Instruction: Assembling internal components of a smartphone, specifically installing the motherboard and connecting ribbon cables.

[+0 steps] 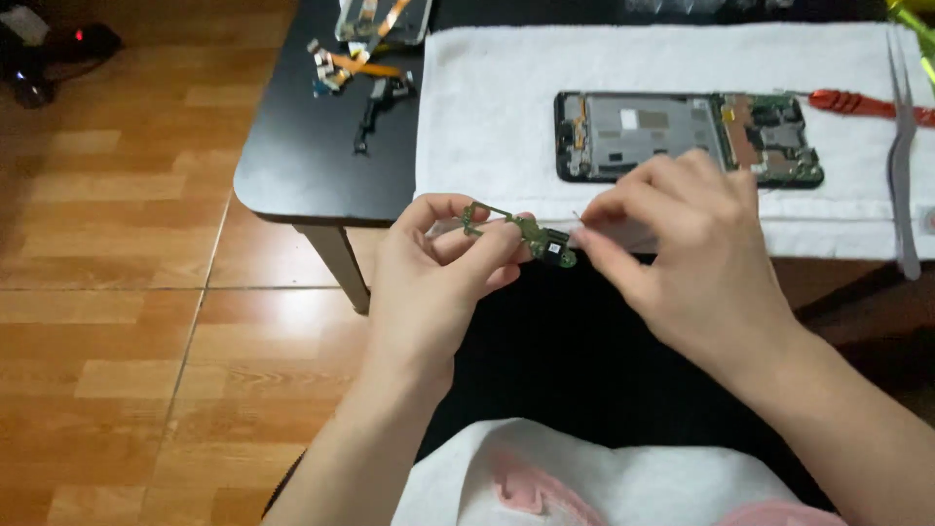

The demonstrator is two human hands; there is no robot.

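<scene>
My left hand (438,268) pinches a small green circuit board (531,234) between thumb and fingers, holding it in the air just in front of the table edge. My right hand (682,248) is at the board's right end, fingertips pinched together on something thin and pale that I cannot make out. Behind my hands an opened phone (682,136) lies face down on a white towel (487,97), its back cover off and its metal frame and green boards showing.
The towel covers a black table (292,156) with a rounded corner. Loose phone parts and flex cables (365,78) lie at the table's far left. A red-handled screwdriver (862,102) and metal tweezers (901,166) rest at the right. Wooden floor lies to the left.
</scene>
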